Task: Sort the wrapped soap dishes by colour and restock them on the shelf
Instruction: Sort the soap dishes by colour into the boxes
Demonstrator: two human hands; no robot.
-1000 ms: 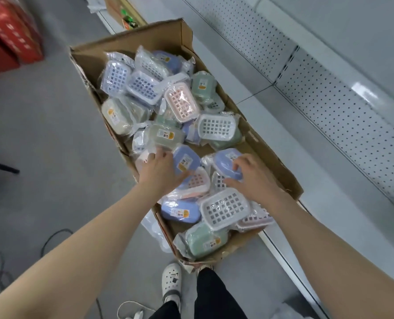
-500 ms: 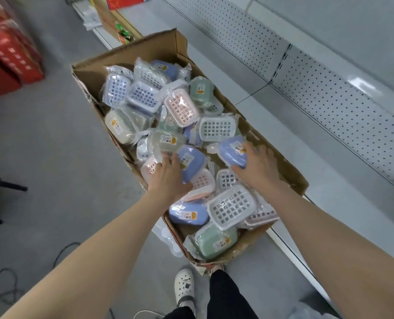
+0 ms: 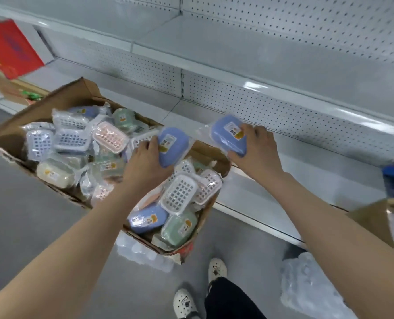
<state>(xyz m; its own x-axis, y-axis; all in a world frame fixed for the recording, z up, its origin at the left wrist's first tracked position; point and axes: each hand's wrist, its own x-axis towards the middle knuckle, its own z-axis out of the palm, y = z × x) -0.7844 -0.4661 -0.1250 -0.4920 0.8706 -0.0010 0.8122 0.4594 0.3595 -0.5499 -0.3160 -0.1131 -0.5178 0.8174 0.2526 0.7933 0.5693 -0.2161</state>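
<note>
The left hand (image 3: 145,162) has its fingers curled round one blue dish (image 3: 172,146), thumb on the near long edge and the other fingers hidden behind the far one. That dish hangs tilted just above the heap in the box (image 3: 76,93). The right hand (image 3: 258,153) grips a second blue dish (image 3: 228,135) the same way, fingertips over its far edge and palm against the near end. It is held clear of the box, out over the bare lower shelf (image 3: 283,171), and does not yet rest on it. Below the left fingers lie a white grid dish (image 3: 180,194), a third blue one (image 3: 145,218) and a green dish (image 3: 180,229). Beyond them lies a pink dish (image 3: 109,137). These dishes look light and stiff, hard plastic shells that should not give under a squeeze. The clear wrap looks loose and slick, so it may slide on the shell or crumple if it alone is pinched. The safer hold is probably across the short width of the shell, as both hands have it now, with fingers and thumb pressing through the film onto the rim. The flapping film tail beyond the right fingertips is best left alone. Set down flat, label up, each dish ought to sit steady.
</note>
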